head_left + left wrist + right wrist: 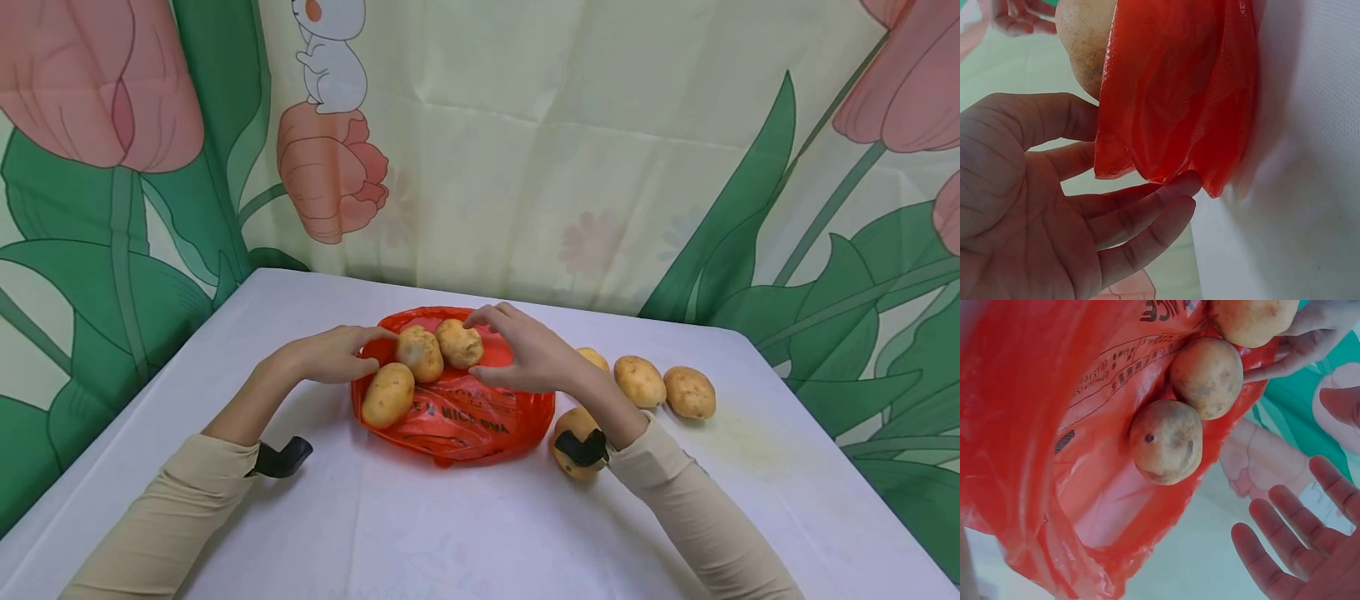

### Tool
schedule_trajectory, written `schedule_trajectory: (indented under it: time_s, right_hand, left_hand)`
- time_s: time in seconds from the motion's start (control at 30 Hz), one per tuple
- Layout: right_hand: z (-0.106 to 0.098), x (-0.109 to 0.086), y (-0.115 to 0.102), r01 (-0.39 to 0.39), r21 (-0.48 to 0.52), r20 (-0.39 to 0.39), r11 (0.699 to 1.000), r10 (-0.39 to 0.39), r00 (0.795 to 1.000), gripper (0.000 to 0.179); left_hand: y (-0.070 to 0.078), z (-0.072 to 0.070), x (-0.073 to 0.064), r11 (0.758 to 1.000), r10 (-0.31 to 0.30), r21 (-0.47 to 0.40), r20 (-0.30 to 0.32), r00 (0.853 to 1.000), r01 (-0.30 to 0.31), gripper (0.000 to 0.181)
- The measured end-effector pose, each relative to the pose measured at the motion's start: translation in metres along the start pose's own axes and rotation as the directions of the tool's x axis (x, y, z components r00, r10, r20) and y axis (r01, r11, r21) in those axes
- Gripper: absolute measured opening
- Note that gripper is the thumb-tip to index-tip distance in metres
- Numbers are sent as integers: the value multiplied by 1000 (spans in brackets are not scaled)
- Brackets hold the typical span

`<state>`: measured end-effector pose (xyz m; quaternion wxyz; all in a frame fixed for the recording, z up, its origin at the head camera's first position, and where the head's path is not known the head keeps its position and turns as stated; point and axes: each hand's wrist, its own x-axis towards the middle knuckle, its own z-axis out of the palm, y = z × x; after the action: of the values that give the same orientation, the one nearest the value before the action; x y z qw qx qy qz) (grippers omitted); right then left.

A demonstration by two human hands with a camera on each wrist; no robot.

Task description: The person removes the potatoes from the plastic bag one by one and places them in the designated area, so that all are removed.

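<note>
A red plastic bag (pixel 461 404) with dark printed lettering lies on the table with its mouth spread wide. Three potatoes sit in it: one at the front left (pixel 387 396), one behind it (pixel 420 353) and one at the back (pixel 460 343). My left hand (pixel 333 354) is at the bag's left rim, thumb and index finger apart. In the left wrist view its fingertips are right at the red film, some partly hidden by it. Over the bag's right side hovers my right hand (pixel 521 346), its spread fingers (pixel 1272 534) holding nothing, near the back potato.
Right of the bag, several potatoes rest on the white-clothed table (pixel 315 533): one under my right wrist (pixel 573 467), two farther right (pixel 640 381) and one partly hidden behind my forearm (pixel 593 358). A flower-printed curtain (pixel 517 167) stands behind the table.
</note>
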<state>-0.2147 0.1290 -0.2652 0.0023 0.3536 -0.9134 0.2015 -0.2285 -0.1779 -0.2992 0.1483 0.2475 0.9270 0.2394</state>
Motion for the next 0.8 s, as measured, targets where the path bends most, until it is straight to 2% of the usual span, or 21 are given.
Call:
schedule_trajectory:
  time_s: [0.33,0.53,0.8]
  right_hand:
    - [-2,17,1,0,-24,37,1000,1,999,54]
    - [-2,29,5,-38,-26,70,999,40,997,55]
    - [2,45,12,-53,-55,146,997,61,987,60]
  left_hand:
    - [1,1,2,1000,11,2,3,1000,-11,57]
    - [1,1,0,1000,12,11,-2,1000,-12,57]
    - [2,1,1,1000,1,3,0,1000,-1,56]
